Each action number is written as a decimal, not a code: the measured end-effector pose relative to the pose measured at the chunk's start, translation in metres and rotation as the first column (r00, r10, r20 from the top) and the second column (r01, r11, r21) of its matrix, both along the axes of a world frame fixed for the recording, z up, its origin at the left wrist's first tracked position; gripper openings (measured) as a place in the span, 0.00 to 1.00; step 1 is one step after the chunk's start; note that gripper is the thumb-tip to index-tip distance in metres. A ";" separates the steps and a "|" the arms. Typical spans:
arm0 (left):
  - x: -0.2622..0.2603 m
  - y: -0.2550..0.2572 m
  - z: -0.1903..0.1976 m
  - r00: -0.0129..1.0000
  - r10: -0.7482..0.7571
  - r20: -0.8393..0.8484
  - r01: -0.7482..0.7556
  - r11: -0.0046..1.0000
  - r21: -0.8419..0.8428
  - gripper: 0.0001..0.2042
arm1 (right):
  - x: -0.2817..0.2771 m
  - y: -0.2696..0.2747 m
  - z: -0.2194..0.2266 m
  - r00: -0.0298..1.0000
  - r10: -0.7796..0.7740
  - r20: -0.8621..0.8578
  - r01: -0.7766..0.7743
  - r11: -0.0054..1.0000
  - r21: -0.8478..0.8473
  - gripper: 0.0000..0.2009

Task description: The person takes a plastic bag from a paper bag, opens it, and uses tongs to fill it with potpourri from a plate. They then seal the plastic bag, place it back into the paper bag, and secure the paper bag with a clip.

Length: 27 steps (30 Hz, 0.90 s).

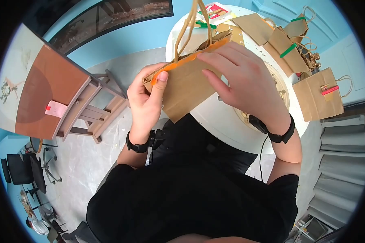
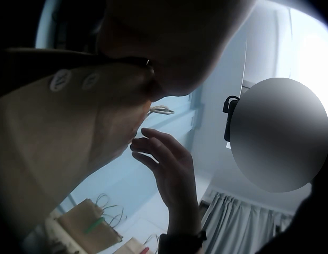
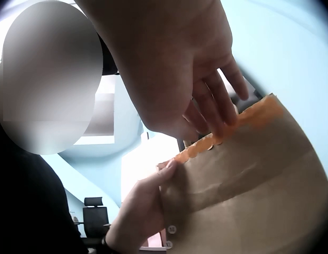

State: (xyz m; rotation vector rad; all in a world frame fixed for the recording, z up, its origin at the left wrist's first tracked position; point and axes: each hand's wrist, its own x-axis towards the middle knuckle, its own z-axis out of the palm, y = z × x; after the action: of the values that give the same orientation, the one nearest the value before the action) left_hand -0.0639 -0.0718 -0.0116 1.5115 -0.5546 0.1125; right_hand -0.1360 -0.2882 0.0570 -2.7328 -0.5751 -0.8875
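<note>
In the head view, a brown paper bag (image 1: 186, 93) with twisted paper handles (image 1: 185, 34) is raised in front of the body. An orange band (image 1: 178, 64) with an uneven edge runs along its top rim. My left hand (image 1: 145, 97) grips the bag's left top corner, thumb on the front over the orange. My right hand (image 1: 247, 77) is at the right part of the rim, its fingers extended and fingertips right at the orange band. The right wrist view shows these right fingers (image 3: 217, 103) reaching to the rim. Two round pale stickers (image 2: 60, 80) show on the bag in the left wrist view.
A round white table (image 1: 219, 127) stands ahead, bearing a tray (image 1: 217, 12) with red and white items. More brown paper bags (image 1: 318, 97) stand at its right side, some with green or red clips. A brown-and-white table (image 1: 48, 87) is at the left.
</note>
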 end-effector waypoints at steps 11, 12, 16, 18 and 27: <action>0.001 0.007 -0.009 0.999 -0.037 -0.027 0.038 0.999 0.009 0.15 | 0.007 0.005 -0.012 0.994 0.017 0.107 -0.013 0.999 -0.041 0.15; 0.002 0.006 -0.009 0.999 -0.046 -0.021 0.046 0.999 -0.005 0.16 | 0.007 0.006 -0.010 0.995 0.016 0.095 -0.012 0.999 -0.044 0.13; 0.003 0.008 -0.010 0.994 -0.105 0.039 0.101 0.992 0.078 0.18 | 0.007 0.008 -0.005 0.989 0.099 -0.110 -0.117 0.979 -0.168 0.07; 0.011 0.019 -0.014 0.973 -0.227 0.028 0.225 0.972 0.066 0.30 | 0.015 0.009 -0.014 0.977 0.139 -0.164 -0.161 0.978 -0.130 0.05; 0.067 0.108 -0.115 0.924 -0.273 -0.269 0.242 0.960 -0.140 0.55 | 0.041 -0.010 0.038 0.841 0.158 -0.517 0.235 0.754 0.613 0.16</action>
State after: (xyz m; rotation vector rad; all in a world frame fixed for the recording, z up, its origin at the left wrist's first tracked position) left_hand 0.0026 0.0361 -0.1264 1.3105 -0.5008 -0.2750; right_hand -0.0955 -0.2977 0.0953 -2.1601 -0.0474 -0.1943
